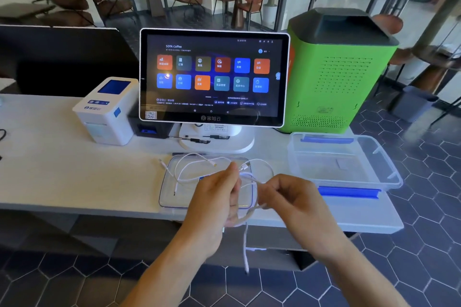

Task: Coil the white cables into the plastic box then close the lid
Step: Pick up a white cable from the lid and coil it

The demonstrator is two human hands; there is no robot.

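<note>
In front of the point-of-sale touchscreen (214, 77), the person's left hand (214, 197) pinches a loop of white cable (249, 179); the right hand (287, 197) grasps the same cable; loose cables (189, 169) lie on the clear lid (167, 197); the open plastic box (389, 169) sits right of it; even, relaxed loops would likely fit best.

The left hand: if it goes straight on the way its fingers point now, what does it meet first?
Probably the loose white cables lying over the clear tray just ahead of the left hand. Beyond these stands the touchscreen's white base. Depth is hard to judge.
</note>
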